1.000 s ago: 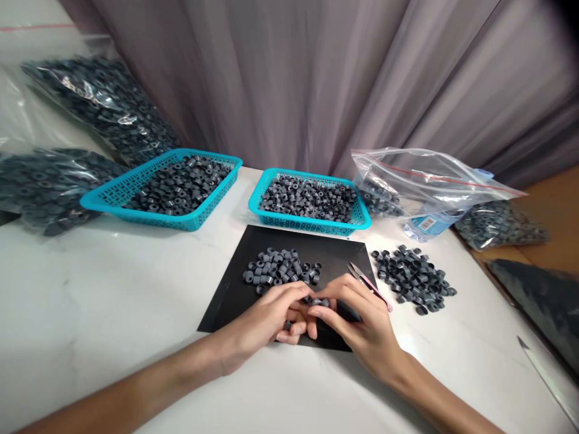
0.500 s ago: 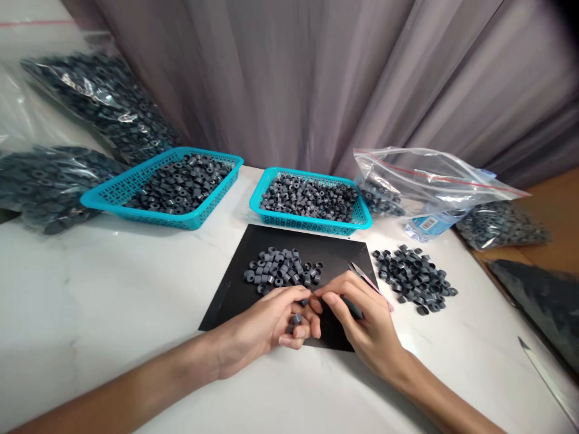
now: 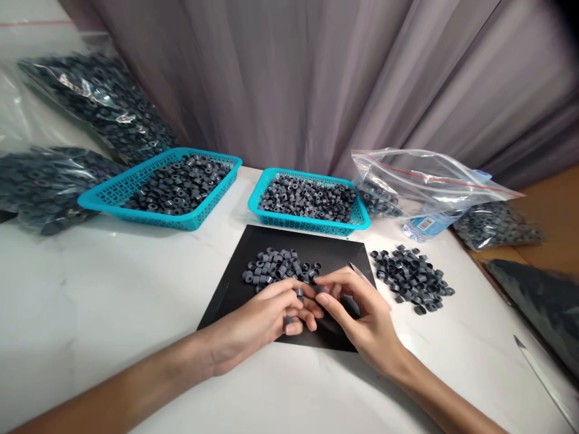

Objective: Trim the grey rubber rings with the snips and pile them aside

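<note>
Above the mat [image 3: 230, 295], the right hand [image 3: 367, 316] pinches a ring [image 3: 320, 289] between thumb and forefinger, the fingertips covering part of it. Facing those fingers, the left hand [image 3: 277, 306] curls loosely round more rings [image 3: 299, 293]; how many its palm hides cannot be told. Just beyond the left fingers lies a pile [image 3: 275, 265], its near edge covered; behind the right fingers, the snips [image 3: 356, 270] are mostly hidden.

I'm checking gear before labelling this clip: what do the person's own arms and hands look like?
Both the left hand and right hand are bare, without gloves. No sleeve shows on the left forearm or right forearm. I see no watch, bracelet, ring, cable or marking.
</note>
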`<state>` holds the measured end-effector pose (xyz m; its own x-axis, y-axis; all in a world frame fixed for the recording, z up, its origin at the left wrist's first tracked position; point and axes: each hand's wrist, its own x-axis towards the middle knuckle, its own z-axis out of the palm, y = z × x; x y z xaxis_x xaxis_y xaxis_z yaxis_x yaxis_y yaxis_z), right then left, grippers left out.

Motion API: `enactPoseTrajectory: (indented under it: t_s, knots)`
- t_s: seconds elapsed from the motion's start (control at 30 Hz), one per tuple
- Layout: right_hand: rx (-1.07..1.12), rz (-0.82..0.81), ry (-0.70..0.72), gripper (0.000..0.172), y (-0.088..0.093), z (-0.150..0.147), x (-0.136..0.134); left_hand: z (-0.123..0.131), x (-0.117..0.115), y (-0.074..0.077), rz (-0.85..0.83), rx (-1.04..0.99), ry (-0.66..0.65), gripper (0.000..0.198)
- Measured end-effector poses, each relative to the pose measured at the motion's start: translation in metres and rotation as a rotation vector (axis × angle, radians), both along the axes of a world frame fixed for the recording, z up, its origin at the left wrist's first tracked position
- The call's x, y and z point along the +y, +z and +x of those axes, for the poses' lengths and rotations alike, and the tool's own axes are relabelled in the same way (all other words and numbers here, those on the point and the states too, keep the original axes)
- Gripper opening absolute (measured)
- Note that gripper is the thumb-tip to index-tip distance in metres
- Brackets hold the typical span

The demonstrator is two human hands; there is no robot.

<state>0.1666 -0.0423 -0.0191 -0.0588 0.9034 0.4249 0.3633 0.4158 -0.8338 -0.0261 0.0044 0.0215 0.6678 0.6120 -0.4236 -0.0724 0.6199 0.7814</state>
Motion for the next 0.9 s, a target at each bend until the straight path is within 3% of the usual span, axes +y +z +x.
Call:
enactPoseTrajectory:
  t_s: [0.17, 0.43, 0.57, 0.9]
  knots:
    - [0.070, -0.066, 0.025, 0.007, 0.0008, -0.0008, 0.0007, -0.0025, 0.0008, -0.0053, 0.112, 0.079, -0.090, 0.015]
    - [0.064, -0.108, 0.015, 0.011, 0.0040, -0.0003, 0.0034, -0.0045, 0.0012, -0.0011, 0.201, 0.199, -0.179, 0.030]
    - [0.041, -0.111, 0.013, 0.015, 0.0024, 0.0010, 0.0039, -0.0031, 0.0012, 0.0025, 0.220, 0.207, -0.214, 0.028]
    - [0.014, -0.107, 0.064, 0.018, 0.0017, 0.0001, 0.0017, -0.0014, 0.0015, -0.0037, 0.142, 0.132, -0.101, 0.020]
